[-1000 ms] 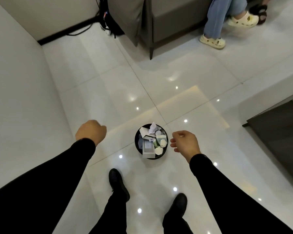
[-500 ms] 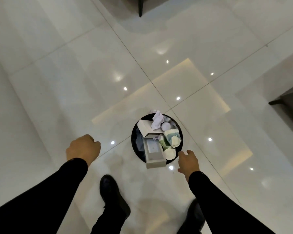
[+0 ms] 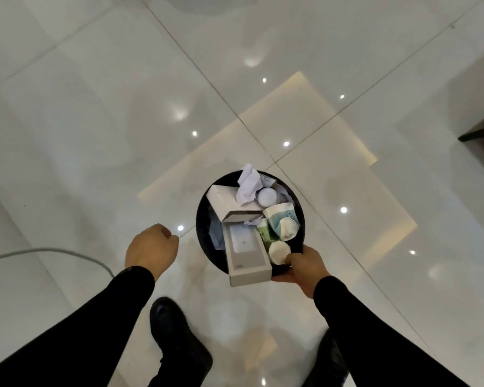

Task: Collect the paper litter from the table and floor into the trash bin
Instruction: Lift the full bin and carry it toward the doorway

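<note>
Several pieces of paper litter already fill the black trash bin (image 3: 298,219), which stands on the glossy tiled floor (image 3: 95,135) just ahead of your right hand and a little to the right of your left: a crumpled white sheet (image 3: 248,185) at the far side, two paper cups (image 3: 281,223) lying on their sides nearer your right hand, and two open white cardboard boxes (image 3: 248,254), one of which juts over the near rim toward you. Your right hand (image 3: 302,268) is closed on that near rim, thumb over the top beside the nearer cup and fingers wrapped underneath. Your left hand (image 3: 151,247) hangs apart from the bin, curled into a loose fist with nothing visible in it. No loose paper shows on the floor around either hand, so collecting looks close to done, though no table is in view. You seem to be taking hold of the bin. Next, lift it level, since the overhanging box could tip out. A pale cable (image 3: 53,251) curves across the floor beyond your left hand, and your black shoe (image 3: 176,339) stands below it; step clear of the cable.
</note>
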The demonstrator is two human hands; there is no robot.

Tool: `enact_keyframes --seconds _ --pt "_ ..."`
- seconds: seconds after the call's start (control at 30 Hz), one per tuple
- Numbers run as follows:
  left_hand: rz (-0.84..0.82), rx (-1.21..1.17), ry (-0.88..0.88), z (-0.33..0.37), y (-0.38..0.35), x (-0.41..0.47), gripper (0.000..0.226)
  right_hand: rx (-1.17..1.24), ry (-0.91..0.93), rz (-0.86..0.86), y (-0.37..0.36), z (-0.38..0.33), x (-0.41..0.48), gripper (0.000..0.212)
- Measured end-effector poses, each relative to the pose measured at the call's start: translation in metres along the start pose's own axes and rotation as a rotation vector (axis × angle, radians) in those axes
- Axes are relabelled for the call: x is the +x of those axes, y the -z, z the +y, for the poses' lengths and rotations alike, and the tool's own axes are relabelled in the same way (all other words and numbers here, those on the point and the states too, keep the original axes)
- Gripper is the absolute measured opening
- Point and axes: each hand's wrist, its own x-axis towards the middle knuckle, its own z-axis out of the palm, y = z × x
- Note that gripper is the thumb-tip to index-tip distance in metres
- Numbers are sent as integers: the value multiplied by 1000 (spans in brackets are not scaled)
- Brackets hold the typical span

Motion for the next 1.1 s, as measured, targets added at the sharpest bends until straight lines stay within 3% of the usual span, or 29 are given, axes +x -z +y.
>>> enact_keyframes --seconds 0.2,0.47,0.53,0.77,1.1 --pt "-31 -435 -58 69 33 -57 19 185 27 -59 31 -37 -80 40" --pt "-11 -873 -217 195 160 -214 16 342 201 -33 135 -132 -298 44" --pt "22 -951 -260 218 198 -253 16 286 271 24 169 -158 -355 40" --pt "54 -1038 -379 289 301 -351 19 406 449 184 275 -219 -491 49" --pt "-125 -1044 -556 401 333 -444 16 600 509 133 328 -241 -572 51"
